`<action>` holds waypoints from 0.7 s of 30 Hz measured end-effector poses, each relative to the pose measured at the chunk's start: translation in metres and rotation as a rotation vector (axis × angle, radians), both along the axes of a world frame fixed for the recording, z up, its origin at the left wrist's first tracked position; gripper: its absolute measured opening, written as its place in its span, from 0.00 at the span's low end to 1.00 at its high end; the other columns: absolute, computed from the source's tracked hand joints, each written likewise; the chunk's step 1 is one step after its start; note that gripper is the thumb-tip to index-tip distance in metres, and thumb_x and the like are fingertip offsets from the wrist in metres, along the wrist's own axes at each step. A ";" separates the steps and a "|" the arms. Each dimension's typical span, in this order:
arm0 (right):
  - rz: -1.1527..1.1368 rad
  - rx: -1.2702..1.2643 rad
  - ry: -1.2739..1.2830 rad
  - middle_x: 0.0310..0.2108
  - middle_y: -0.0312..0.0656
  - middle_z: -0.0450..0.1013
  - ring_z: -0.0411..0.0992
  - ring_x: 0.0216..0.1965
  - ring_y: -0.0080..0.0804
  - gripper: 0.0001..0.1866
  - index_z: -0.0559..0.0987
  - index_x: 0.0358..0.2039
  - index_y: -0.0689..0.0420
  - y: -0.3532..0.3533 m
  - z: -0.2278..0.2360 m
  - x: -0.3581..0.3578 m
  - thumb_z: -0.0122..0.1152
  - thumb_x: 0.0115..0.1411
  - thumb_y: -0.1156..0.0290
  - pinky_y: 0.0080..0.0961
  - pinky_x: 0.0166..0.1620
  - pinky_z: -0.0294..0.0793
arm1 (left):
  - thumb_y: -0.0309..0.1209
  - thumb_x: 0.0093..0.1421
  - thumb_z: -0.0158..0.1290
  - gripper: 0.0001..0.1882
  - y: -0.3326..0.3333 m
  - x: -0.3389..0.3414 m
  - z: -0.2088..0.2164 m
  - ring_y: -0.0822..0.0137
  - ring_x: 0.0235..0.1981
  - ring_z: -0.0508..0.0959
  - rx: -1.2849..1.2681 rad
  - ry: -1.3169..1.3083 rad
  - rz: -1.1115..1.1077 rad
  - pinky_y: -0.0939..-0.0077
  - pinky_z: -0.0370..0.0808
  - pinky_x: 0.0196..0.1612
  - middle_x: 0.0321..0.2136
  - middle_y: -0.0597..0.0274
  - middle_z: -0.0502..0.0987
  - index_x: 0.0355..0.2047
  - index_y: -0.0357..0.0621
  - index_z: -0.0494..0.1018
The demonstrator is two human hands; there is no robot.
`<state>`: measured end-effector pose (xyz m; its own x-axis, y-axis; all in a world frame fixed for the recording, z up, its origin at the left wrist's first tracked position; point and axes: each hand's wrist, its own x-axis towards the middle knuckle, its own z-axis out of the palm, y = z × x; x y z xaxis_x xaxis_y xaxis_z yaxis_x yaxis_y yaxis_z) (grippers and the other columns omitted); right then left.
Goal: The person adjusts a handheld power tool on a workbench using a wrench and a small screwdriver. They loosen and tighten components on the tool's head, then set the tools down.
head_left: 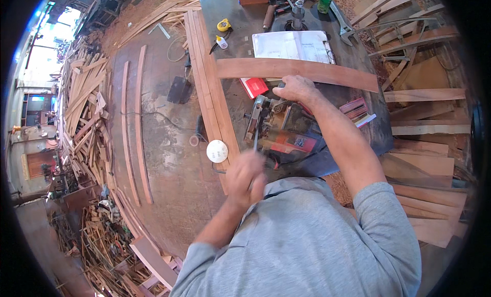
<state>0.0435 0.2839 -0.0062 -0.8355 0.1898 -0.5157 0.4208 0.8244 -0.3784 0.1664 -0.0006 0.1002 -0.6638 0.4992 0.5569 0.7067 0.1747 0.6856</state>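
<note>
A power tool, which looks like an electric hand planer, lies on the dark worktop with metal parts and a red label showing. My left hand is closed and smeared by motion near its close end. From that fist a thin metal shaft points up toward the planer's metal side; its handle is hidden in my fingers. At the planer's far end my right hand curls its fingers round a small dark knob. Just beyond lies a wide wooden board, partly over white papers.
Long wooden strips lie side by side left of the planer, with a round white disc on them. A yellow tape measure, a small glue bottle and an adjustable wrench sit farther back. Stacked boards stand at right.
</note>
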 end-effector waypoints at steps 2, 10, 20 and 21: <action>0.012 0.005 0.002 0.58 0.55 0.77 0.74 0.62 0.50 0.36 0.80 0.59 0.55 -0.003 0.007 -0.001 0.58 0.59 0.42 0.45 0.64 0.71 | 0.22 0.58 0.53 0.04 -0.045 0.034 -0.023 0.43 0.45 0.84 0.087 -0.057 -0.041 0.59 0.80 0.52 0.38 0.47 0.83 0.33 0.35 0.75; -0.004 0.023 -0.063 0.63 0.55 0.73 0.71 0.65 0.52 0.35 0.77 0.63 0.56 -0.009 0.012 0.010 0.55 0.64 0.44 0.47 0.66 0.69 | 0.27 0.62 0.55 0.20 -0.056 0.065 0.014 0.45 0.38 0.86 -0.941 -0.363 0.295 0.53 0.82 0.40 0.43 0.43 0.84 0.54 0.35 0.71; 0.005 -0.029 0.010 0.61 0.57 0.74 0.72 0.64 0.51 0.33 0.78 0.59 0.58 -0.007 0.010 0.023 0.54 0.64 0.46 0.46 0.65 0.71 | 0.37 0.67 0.53 0.13 -0.058 0.030 -0.058 0.41 0.32 0.84 -1.085 -0.587 0.378 0.48 0.79 0.36 0.28 0.47 0.83 0.39 0.38 0.75; 0.021 -0.033 -0.012 0.61 0.57 0.74 0.72 0.63 0.51 0.33 0.79 0.59 0.59 -0.009 0.011 0.027 0.53 0.64 0.46 0.47 0.65 0.71 | 0.37 0.68 0.52 0.13 -0.065 0.037 -0.073 0.41 0.32 0.84 -1.075 -0.618 0.426 0.49 0.80 0.36 0.28 0.48 0.84 0.39 0.38 0.77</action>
<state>0.0705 0.2752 0.0045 -0.8330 0.1552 -0.5310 0.4082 0.8203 -0.4006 0.2034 -0.0657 0.0276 -0.8797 0.1895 -0.4362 0.0819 0.9639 0.2534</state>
